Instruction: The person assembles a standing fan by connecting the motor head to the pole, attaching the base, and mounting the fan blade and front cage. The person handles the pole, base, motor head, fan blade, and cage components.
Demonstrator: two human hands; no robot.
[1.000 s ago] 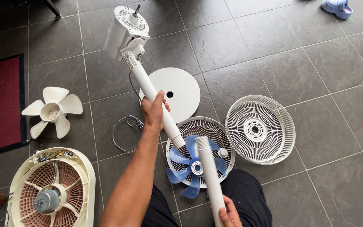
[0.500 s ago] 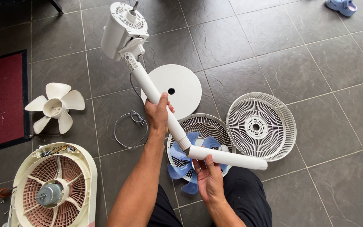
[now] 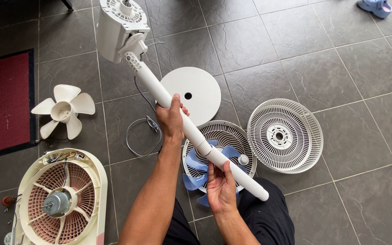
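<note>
My left hand (image 3: 171, 119) grips the white upper pole (image 3: 159, 93) of a stand fan, whose white motor head (image 3: 116, 28) sits at its far end, top left. My right hand (image 3: 221, 186) holds a second white tube (image 3: 241, 174), its upper end meeting the threaded collar (image 3: 203, 148) of the upper pole so both lie in one line. Under them on the floor lies a white fan grille (image 3: 223, 136) with a blue blade (image 3: 195, 163) in it.
A round white base disc (image 3: 196, 90), a second white grille (image 3: 284, 136), a grey cord (image 3: 137, 131), a cream blade (image 3: 63, 111) and an open cream box fan (image 3: 60, 199) lie on grey tiles. A red mat (image 3: 1, 109) is left; a blue slipper (image 3: 377, 6) far right.
My right hand swung the lower tube from upright to sideways, then into line with the upper pole, its end now at the collar. The motor head has shifted slightly up and left.
</note>
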